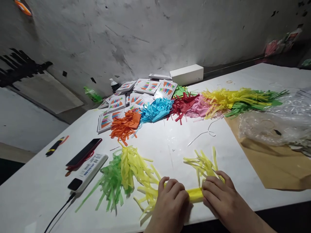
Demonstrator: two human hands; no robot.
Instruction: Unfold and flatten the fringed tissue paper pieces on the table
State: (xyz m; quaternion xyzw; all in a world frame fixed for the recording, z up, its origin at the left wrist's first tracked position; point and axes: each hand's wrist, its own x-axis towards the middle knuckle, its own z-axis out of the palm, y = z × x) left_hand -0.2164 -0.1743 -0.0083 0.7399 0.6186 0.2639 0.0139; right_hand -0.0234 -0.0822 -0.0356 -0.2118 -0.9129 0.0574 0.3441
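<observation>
A rolled strip of yellow tissue paper [195, 194] lies at the near edge of a white table [43, 187], its cut fringes splaying out at both ends. The left hand [170, 202] and right hand [222, 197] press down on the roll, fingers curled over it. Just left lies a green and yellow tassel [119, 176], beside a phone [84, 152] and a power bank [88, 171]. Farther back, tassels in orange [125, 124], blue [155, 110] and red [183, 105] sit before printed cards [116, 103].
</observation>
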